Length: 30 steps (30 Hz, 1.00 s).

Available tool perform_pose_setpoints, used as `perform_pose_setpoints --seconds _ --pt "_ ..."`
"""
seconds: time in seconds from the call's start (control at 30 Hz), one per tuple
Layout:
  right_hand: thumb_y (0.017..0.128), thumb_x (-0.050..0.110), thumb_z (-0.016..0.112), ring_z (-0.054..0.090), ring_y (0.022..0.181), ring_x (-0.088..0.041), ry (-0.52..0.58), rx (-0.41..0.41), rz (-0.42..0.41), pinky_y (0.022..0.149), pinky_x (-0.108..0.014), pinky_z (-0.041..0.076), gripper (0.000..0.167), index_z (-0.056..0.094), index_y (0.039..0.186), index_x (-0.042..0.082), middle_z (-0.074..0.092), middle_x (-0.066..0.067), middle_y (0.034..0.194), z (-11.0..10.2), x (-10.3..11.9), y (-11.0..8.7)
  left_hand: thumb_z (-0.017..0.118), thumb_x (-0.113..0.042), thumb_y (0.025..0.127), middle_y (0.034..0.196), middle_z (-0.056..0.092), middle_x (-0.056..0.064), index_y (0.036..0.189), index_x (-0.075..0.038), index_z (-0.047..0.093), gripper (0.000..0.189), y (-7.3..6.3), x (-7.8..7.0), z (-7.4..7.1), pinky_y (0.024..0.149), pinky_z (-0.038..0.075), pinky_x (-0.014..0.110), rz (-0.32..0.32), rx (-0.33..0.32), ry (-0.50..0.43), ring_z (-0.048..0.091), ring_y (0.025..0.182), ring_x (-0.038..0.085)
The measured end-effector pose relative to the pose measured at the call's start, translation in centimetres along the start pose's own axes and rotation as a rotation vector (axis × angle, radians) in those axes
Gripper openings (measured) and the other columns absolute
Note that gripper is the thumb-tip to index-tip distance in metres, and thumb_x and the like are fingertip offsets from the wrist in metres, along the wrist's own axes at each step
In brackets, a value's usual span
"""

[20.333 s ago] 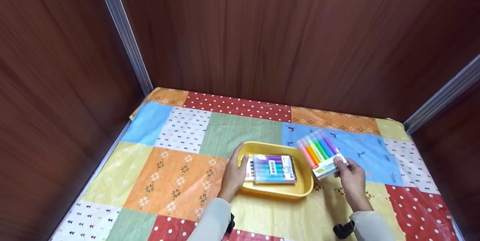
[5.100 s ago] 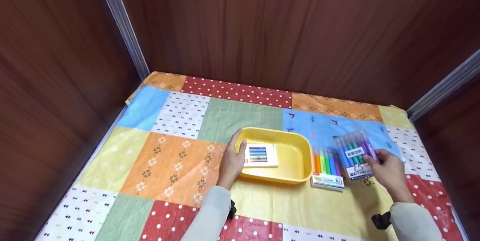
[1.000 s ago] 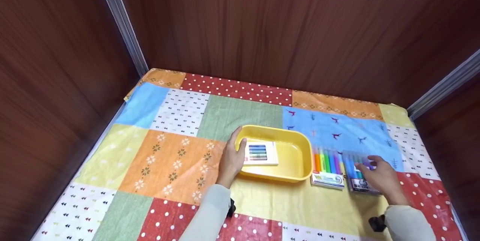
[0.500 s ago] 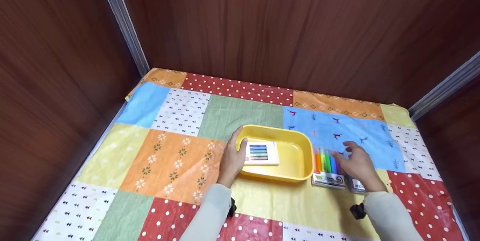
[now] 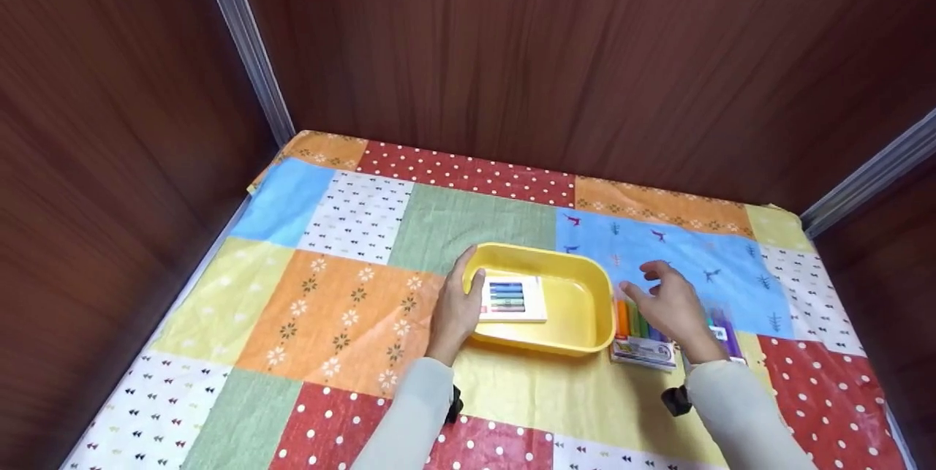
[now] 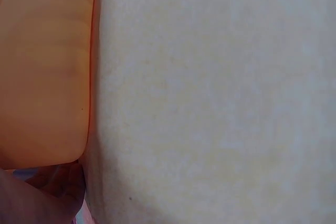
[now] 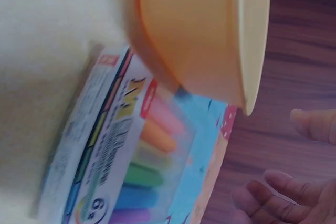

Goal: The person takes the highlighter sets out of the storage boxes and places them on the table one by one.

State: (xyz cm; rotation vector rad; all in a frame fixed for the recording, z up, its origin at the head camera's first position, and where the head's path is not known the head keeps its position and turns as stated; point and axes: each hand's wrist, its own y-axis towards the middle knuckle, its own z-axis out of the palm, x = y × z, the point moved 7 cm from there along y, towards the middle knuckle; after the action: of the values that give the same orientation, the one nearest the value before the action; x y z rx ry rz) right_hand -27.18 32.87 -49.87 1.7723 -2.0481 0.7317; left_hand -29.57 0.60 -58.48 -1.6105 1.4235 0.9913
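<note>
My left hand grips the left end of a yellow plastic tub, thumb over the rim and fingers along the outside. Inside the tub, toward the left, lies a white box with a window showing blue and green sticks. My right hand is empty, fingers spread and loosely bent, above a pack of rainbow highlighters beside the tub's right end. That pack fills the lower left of the right wrist view, its highlighters showing through clear plastic. A blue and purple marker pack lies partly hidden behind my right wrist.
A patchwork-patterned cloth covers the table. Brown wood-grain panels rise at the back and both sides, with metal strips in the corners. The tub's side takes up the left of the left wrist view.
Both marker packs have gone from the tub and my right hand to the cloth at right. My right hand let go of the blue and purple pack and moved left; my left hand stays put.
</note>
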Motion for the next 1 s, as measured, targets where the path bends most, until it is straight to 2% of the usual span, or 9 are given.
perform_pose_setpoints --seconds 0.2,0.37,0.47,0.6,0.7,0.83,1.0 --pt "0.098 0.042 0.061 0.056 0.12 -0.043 -0.038 0.014 -0.057 0.099 -0.056 0.052 0.063 0.047 0.142 -0.001 0.054 -0.028 0.14 0.6 2.2 0.5 0.046 -0.044 0.106 0.162 0.041 -0.003 0.153 -0.048 0.033 0.049 0.0 0.1 -0.1 0.105 0.047 0.056 0.009 -0.008 -0.013 0.047 0.143 0.033" --pt "0.098 0.035 0.064 0.061 0.113 -0.042 -0.071 0.013 -0.148 0.095 -0.055 0.053 0.055 0.053 0.136 -0.002 0.06 -0.028 0.132 1.3 4.0 0.8 0.045 -0.044 0.106 0.162 0.04 -0.004 0.153 -0.05 0.031 0.05 0.0 0.2 -0.1 0.09 0.054 0.05 0.005 -0.006 0.011 0.051 0.139 0.034" --pt "0.097 0.033 0.065 0.063 0.108 -0.04 -0.082 0.021 -0.191 0.093 -0.054 0.054 0.051 0.056 0.132 -0.003 0.063 -0.027 0.128 2.0 5.0 1.1 0.045 -0.045 0.106 0.162 0.04 -0.004 0.153 -0.051 0.03 0.05 0.0 0.1 -0.1 0.087 0.054 0.047 0.006 -0.007 0.023 0.052 0.138 0.035" --pt "0.096 0.032 0.067 0.063 0.104 -0.037 -0.085 0.069 -0.217 0.094 -0.054 0.054 0.049 0.058 0.13 -0.002 0.064 -0.027 0.126 3.3 6.2 1.6 0.045 -0.046 0.106 0.162 0.04 -0.004 0.152 -0.053 0.03 0.05 0.0 0.2 -0.1 0.086 0.054 0.048 -0.009 -0.011 0.022 0.053 0.137 0.035" --pt "0.095 0.03 0.068 0.064 0.102 -0.038 -0.107 0.109 -0.264 0.094 -0.054 0.053 0.048 0.06 0.128 -0.004 0.065 -0.029 0.124 4.4 7.0 1.9 0.045 -0.045 0.106 0.162 0.041 -0.004 0.152 -0.053 0.03 0.049 0.0 0.2 0.0 0.091 0.053 0.05 -0.013 -0.011 0.016 0.052 0.138 0.034" --pt "0.094 0.025 0.069 0.065 0.106 -0.041 -0.161 0.155 -0.337 0.096 -0.056 0.053 0.047 0.06 0.126 -0.007 0.066 -0.03 0.121 5.7 8.1 2.3 0.046 -0.044 0.106 0.161 0.042 -0.005 0.152 -0.052 0.031 0.049 -0.1 0.1 0.0 0.099 0.051 0.053 -0.012 -0.018 0.009 0.051 0.14 0.032" --pt "0.093 0.023 0.069 0.063 0.114 -0.043 -0.198 0.228 -0.388 0.101 -0.057 0.05 0.048 0.059 0.128 -0.008 0.066 -0.029 0.123 7.2 9.4 2.9 0.046 -0.044 0.105 0.16 0.043 -0.005 0.153 -0.05 0.033 0.049 -0.1 0.1 -0.3 0.099 0.051 0.054 -0.004 -0.033 0.01 0.052 0.139 0.032"
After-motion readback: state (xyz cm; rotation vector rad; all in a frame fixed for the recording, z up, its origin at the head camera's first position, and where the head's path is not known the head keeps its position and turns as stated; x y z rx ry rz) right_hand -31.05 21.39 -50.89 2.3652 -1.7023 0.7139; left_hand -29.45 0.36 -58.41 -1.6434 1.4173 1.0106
